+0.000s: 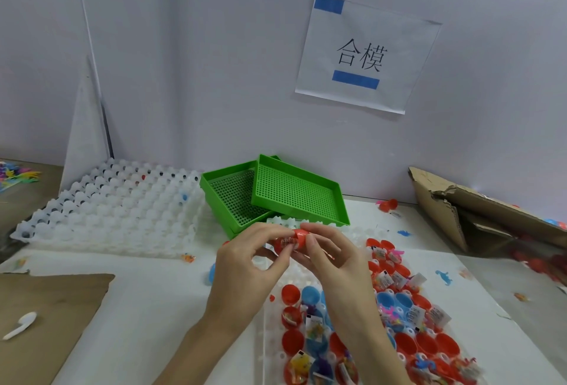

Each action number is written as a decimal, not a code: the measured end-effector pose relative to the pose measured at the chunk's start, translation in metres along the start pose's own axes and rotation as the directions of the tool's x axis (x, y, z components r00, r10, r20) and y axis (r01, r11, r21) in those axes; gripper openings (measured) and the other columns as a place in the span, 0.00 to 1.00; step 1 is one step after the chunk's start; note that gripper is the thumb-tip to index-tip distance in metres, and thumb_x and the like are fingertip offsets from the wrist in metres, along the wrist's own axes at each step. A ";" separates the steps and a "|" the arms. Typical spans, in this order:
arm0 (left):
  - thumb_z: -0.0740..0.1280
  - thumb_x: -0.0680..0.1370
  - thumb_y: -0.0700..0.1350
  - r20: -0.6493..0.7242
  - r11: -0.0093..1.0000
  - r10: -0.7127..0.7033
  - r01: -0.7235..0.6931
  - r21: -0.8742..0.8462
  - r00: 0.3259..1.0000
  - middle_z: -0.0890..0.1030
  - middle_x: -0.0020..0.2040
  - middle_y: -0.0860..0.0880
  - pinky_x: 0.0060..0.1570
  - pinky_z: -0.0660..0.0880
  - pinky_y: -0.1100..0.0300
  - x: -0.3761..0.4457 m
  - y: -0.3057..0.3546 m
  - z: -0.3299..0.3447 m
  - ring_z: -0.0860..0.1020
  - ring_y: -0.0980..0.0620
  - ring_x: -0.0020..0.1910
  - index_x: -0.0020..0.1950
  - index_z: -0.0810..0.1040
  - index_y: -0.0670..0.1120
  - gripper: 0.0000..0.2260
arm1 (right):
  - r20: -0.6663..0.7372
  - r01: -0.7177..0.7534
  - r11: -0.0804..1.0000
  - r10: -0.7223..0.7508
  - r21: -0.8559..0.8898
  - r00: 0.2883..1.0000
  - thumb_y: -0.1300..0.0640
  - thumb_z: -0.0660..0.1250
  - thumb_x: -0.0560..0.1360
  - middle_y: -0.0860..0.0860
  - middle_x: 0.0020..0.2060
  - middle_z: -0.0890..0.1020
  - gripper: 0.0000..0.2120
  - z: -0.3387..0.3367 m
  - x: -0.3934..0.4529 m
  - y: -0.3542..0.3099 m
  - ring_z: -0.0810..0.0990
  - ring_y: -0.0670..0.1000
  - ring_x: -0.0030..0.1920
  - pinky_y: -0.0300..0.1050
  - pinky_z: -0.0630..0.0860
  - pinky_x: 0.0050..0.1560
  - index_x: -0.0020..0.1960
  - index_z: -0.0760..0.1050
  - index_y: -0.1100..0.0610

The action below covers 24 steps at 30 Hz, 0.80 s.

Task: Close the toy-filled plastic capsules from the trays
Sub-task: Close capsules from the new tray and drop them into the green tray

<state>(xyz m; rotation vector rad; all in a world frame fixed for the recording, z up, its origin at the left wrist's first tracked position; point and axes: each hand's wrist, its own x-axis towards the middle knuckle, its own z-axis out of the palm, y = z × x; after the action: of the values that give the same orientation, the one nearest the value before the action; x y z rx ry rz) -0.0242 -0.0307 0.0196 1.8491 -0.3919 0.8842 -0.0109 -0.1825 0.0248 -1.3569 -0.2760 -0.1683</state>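
While a red capsule (291,242) is pinched between both hands (294,257), its halves are being mated; a firm squeeze is needed next.

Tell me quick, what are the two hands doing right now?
Left hand: closed, pinching one end of the red capsule.
Right hand: closed, gripping the capsule's other end.

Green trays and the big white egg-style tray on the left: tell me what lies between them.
Nothing, in the head view: the green trays sit right against the white tray's right edge, with no other object between.
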 end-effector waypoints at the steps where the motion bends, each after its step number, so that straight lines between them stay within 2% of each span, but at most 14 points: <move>1: 0.77 0.75 0.36 -0.005 1.000 -0.027 0.027 -0.011 1.000 0.85 0.50 0.56 0.47 0.82 0.62 0.000 0.000 0.000 0.85 0.54 0.49 0.56 0.86 0.47 0.11 | -0.004 0.003 1.000 -0.003 0.000 1.000 0.59 0.70 0.80 0.55 0.50 0.87 0.07 0.001 -0.001 0.000 0.87 0.56 0.53 0.43 0.83 0.53 0.56 0.84 0.54; 4: 0.78 0.74 0.37 -0.007 0.983 -0.161 0.160 -0.088 0.987 0.83 0.49 0.54 0.48 0.82 0.62 0.001 -0.001 0.000 0.84 0.51 0.48 0.55 0.85 0.48 0.12 | 0.004 0.017 1.000 -0.017 -0.009 1.000 0.58 0.71 0.79 0.54 0.50 0.88 0.06 0.002 -0.001 -0.001 0.87 0.55 0.53 0.43 0.83 0.53 0.55 0.85 0.52; 8: 0.75 0.77 0.36 0.130 0.924 -0.304 0.326 -0.200 0.944 0.86 0.46 0.51 0.51 0.84 0.53 0.006 -0.006 -0.003 0.86 0.51 0.47 0.49 0.85 0.47 0.07 | 0.041 0.074 0.987 -0.069 -0.146 0.997 0.57 0.72 0.79 0.51 0.50 0.87 0.06 0.002 -0.001 -0.002 0.87 0.53 0.52 0.44 0.83 0.53 0.55 0.85 0.50; 11: 0.73 0.78 0.36 0.166 0.920 -0.307 0.337 -0.202 0.937 0.85 0.47 0.52 0.52 0.83 0.53 0.006 -0.008 -0.005 0.86 0.50 0.48 0.49 0.85 0.48 0.07 | 0.058 0.094 0.978 -0.085 -0.185 0.995 0.59 0.72 0.79 0.49 0.50 0.87 0.07 0.003 -0.001 0.000 0.87 0.52 0.53 0.44 0.83 0.54 0.56 0.84 0.51; 13: 0.75 0.77 0.36 0.144 0.914 -0.309 0.335 -0.228 0.940 0.86 0.46 0.52 0.52 0.83 0.55 0.006 -0.008 -0.004 0.86 0.50 0.49 0.50 0.84 0.48 0.07 | 0.058 0.098 0.978 -0.089 -0.183 0.994 0.59 0.72 0.79 0.49 0.50 0.87 0.07 0.002 0.000 -0.001 0.86 0.52 0.54 0.44 0.83 0.55 0.56 0.84 0.51; 15: 0.78 0.75 0.37 0.092 0.871 -0.370 0.380 -0.312 0.924 0.86 0.45 0.50 0.51 0.82 0.59 0.005 -0.007 -0.003 0.86 0.50 0.48 0.51 0.81 0.47 0.09 | 0.064 0.104 0.977 -0.094 -0.187 0.994 0.59 0.72 0.79 0.49 0.51 0.87 0.08 0.003 0.000 -0.002 0.86 0.52 0.54 0.44 0.83 0.56 0.56 0.84 0.51; 17: 0.78 0.74 0.37 0.075 0.820 -0.418 0.411 -0.398 0.905 0.87 0.45 0.49 0.50 0.81 0.63 0.006 -0.007 -0.003 0.86 0.50 0.48 0.51 0.83 0.48 0.09 | 0.068 0.104 0.979 -0.093 -0.174 0.993 0.60 0.72 0.79 0.49 0.51 0.87 0.08 0.004 -0.001 -0.002 0.86 0.52 0.54 0.45 0.83 0.55 0.56 0.84 0.51; 20: 0.73 0.78 0.42 0.146 0.745 -0.425 0.437 -0.504 0.893 0.88 0.48 0.47 0.51 0.80 0.65 0.006 -0.003 -0.005 0.86 0.50 0.51 0.52 0.88 0.49 0.06 | 0.045 0.097 0.986 -0.091 -0.139 0.995 0.59 0.73 0.79 0.51 0.52 0.87 0.07 0.007 -0.002 -0.001 0.87 0.53 0.53 0.45 0.83 0.55 0.56 0.83 0.50; 22: 0.72 0.78 0.45 0.212 0.689 -0.422 0.464 -0.556 0.881 0.88 0.51 0.47 0.52 0.79 0.67 0.007 0.001 -0.006 0.86 0.51 0.53 0.56 0.88 0.48 0.09 | 0.010 0.102 0.987 -0.102 -0.125 0.995 0.57 0.73 0.79 0.51 0.51 0.87 0.07 0.006 -0.002 -0.002 0.87 0.54 0.53 0.45 0.84 0.54 0.56 0.83 0.50; 24: 0.74 0.77 0.39 0.256 0.699 -0.386 0.462 -0.546 0.886 0.88 0.54 0.48 0.55 0.80 0.64 0.007 0.002 -0.005 0.86 0.52 0.55 0.60 0.86 0.45 0.12 | -0.003 0.111 0.989 -0.112 -0.101 0.994 0.55 0.72 0.79 0.52 0.51 0.87 0.07 0.006 -0.003 -0.004 0.87 0.55 0.52 0.45 0.84 0.53 0.56 0.83 0.50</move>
<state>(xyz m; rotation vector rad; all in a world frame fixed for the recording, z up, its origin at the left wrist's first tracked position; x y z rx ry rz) -0.0223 -0.0261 0.0274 1.3125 -0.2547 0.2669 -0.0154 -0.1777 0.0291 -1.4407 -0.3399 -0.2848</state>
